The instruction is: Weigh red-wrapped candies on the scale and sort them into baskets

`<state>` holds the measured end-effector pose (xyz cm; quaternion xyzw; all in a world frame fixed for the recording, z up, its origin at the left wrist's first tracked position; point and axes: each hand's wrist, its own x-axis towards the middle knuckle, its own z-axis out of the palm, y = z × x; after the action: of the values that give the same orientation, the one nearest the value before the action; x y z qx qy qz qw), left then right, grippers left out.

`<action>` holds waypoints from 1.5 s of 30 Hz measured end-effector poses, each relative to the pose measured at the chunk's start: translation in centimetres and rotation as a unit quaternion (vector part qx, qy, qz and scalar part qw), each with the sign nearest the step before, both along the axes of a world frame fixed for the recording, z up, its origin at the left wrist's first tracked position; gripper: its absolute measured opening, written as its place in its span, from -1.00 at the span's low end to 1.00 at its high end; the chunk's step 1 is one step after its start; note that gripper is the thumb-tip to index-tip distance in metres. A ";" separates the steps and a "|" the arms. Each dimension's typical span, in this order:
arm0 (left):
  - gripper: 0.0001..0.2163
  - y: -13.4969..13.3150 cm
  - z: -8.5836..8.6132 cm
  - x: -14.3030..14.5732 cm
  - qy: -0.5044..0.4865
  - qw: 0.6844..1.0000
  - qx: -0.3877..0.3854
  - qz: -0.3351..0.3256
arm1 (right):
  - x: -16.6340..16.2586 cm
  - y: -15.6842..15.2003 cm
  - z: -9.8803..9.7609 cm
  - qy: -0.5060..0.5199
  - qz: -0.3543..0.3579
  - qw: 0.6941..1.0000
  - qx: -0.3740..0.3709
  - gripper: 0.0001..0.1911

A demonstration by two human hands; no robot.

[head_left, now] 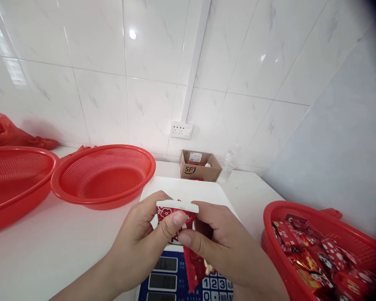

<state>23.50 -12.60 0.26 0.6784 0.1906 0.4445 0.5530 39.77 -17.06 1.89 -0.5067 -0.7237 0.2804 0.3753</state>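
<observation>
Above a digital weighing scale (pixel 163 271), both hands meet around small red snack packets. My left hand (pixel 138 242) is closed, its thumb pressed on a red packet (pixel 164 213) with a white crimped top edge. Close against it, my right hand (pixel 225 240) is closed too, with its fingertips also at that packet. A second red packet (pixel 194 269) hangs below the right thumb, over the keypad. How many packets lie between the palms is hidden. The scale's white pan (pixel 188 184) shows behind the hands; its blue panel is partly covered by them.
A red basket (pixel 271 213) with many red packets stands at right. Two red baskets with nothing visible inside, one round (pixel 103 200) and one cropped (pixel 21 200), stand at left. A small cardboard box (pixel 203 171) and clear bottle (pixel 228 165) sit near the tiled wall.
</observation>
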 end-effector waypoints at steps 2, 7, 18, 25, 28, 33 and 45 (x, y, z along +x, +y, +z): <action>-0.76 0.1 0.0 0.1 -0.007 1.000 0.002 0.009 | 0.0 0.1 -0.1 0.006 0.003 1.000 -0.015 -0.61; -0.77 0.3 -0.2 0.0 -0.005 0.995 0.058 0.080 | 0.0 0.3 -0.2 -0.038 0.001 0.999 -0.017 -0.72; -0.67 0.6 -0.2 0.1 -0.025 0.999 -0.032 0.001 | -0.5 0.1 0.0 0.011 0.008 1.000 -0.022 -0.63; -0.74 0.8 -0.6 0.4 -0.099 0.987 -0.119 -0.040 | -0.3 0.2 -0.3 -0.010 0.006 1.000 -0.004 -0.77; -0.77 0.9 -0.6 0.5 -0.112 0.987 -0.111 -0.005 | 0.1 0.4 -0.2 0.005 -0.027 0.999 -0.035 -0.75; -0.74 0.9 -0.3 0.4 -0.098 0.991 -0.093 0.012 | 0.4 0.0 0.2 0.074 -0.037 0.996 -0.038 -0.64; -0.65 0.5 -0.8 0.5 0.016 0.999 -0.035 -0.023 | -0.6 -0.1 0.0 0.109 -0.047 0.993 0.024 -0.80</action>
<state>24.05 -12.09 -0.57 0.6698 0.1991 0.4143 0.5832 39.22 -17.12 1.87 -0.4976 -0.6604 0.2989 0.4765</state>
